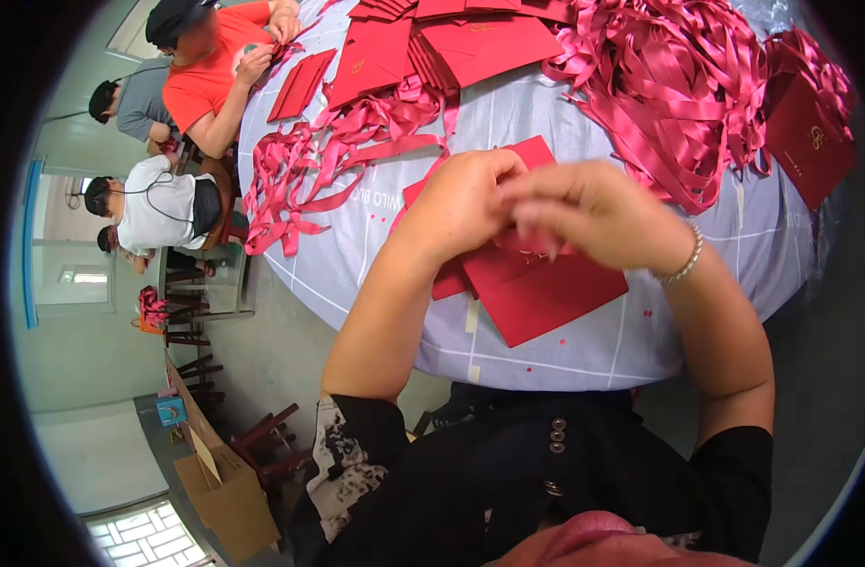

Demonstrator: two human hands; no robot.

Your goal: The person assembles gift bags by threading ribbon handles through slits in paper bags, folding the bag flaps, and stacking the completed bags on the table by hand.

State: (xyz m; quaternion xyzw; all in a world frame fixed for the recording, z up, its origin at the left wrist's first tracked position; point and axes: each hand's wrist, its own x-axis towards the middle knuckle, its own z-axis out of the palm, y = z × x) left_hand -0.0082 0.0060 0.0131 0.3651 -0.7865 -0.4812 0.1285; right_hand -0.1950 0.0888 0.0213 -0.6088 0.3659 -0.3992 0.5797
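The red envelope (557,307) lies toward six o'clock from the left hand (470,198) and right hand (603,213), whose fingertips meet narrowly; blur hides whether they pinch anything. Probably light, stiff and easily creased, it suits an edge hold.

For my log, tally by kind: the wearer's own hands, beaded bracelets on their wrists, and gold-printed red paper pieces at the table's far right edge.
Left hand and right hand: 2
Beaded bracelet: 1
Gold-printed red paper piece: 1
Total: 4
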